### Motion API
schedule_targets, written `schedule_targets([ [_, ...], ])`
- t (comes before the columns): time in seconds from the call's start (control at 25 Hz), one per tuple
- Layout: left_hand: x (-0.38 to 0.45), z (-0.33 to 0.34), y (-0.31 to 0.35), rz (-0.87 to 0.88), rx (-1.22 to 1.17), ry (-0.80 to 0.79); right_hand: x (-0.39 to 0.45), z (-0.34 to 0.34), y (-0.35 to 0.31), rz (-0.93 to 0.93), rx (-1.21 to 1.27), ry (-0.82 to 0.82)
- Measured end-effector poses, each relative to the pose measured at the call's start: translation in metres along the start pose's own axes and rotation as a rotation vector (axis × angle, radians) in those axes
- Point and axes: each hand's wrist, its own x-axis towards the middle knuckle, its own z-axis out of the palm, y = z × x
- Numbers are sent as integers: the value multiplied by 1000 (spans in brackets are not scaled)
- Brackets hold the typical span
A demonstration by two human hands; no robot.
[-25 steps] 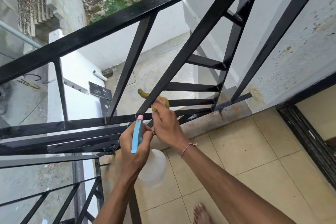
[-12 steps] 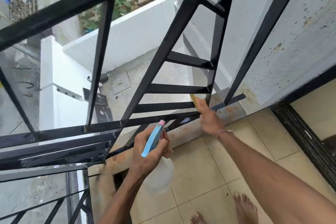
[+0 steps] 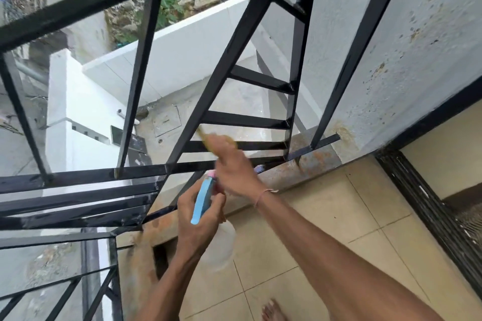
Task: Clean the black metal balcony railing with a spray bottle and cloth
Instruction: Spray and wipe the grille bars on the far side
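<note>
The black metal railing [image 3: 229, 57] fills the upper and left part of the view, with slanted uprights and short crossbars. My left hand [image 3: 200, 219] grips a spray bottle [image 3: 220, 245] with a clear body and a blue trigger head [image 3: 203, 199] tipped pink, held low by the railing's base. My right hand [image 3: 234, 167], blurred by motion, holds a yellow cloth [image 3: 206, 139] against the lower crossbars just above the bottle. Most of the cloth is hidden by the hand.
A rusty concrete ledge [image 3: 310, 164] runs under the railing. Beige floor tiles [image 3: 326, 216] lie to the right, with my bare foot [image 3: 271, 310] at the bottom. A stained white wall [image 3: 417, 47] and a black door frame [image 3: 430, 206] stand at right. Beyond the bars is a drop to a yard.
My right hand with the cloth has swept back left along the lower crossbars from the right end. The left hand with the bottle stays near the railing base.
</note>
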Motion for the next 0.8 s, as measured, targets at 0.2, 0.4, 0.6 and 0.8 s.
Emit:
schedule_targets([
  [0.2,-9,-15,-12,33,-1,49,-8,17,-15,-129,84,-48],
  [0.4,-7,-24,-23,-11,20,25,-11,2,66,-67,9,56],
  [0.6,3,-23,-37,-5,29,39,-20,-19,157,368,-154,165],
  [0.8,-7,-23,-45,-45,-6,71,-53,52,126,425,34,323],
])
